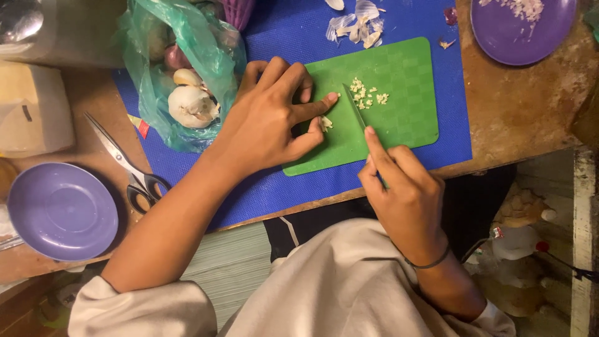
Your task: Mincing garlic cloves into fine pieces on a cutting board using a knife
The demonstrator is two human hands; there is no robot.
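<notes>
A green cutting board (pixel 405 118) lies on a blue mat (pixel 299 37). My left hand (pixel 271 115) rests on the board's left edge, thumb and forefinger pinching a small piece of garlic (pixel 326 123). My right hand (pixel 402 193) grips a knife (pixel 355 107), forefinger laid along the blade's back; the blade stands on the board just right of the garlic piece. A small heap of chopped garlic (pixel 365 95) lies beyond the blade.
A green plastic bag (pixel 181 68) holds garlic bulbs and onions at the left. Garlic skins (pixel 355 25) lie at the mat's far edge. Scissors (pixel 125 162), a purple bowl (pixel 59 209) and a purple plate (pixel 521 28) with chopped bits sit on the wooden table.
</notes>
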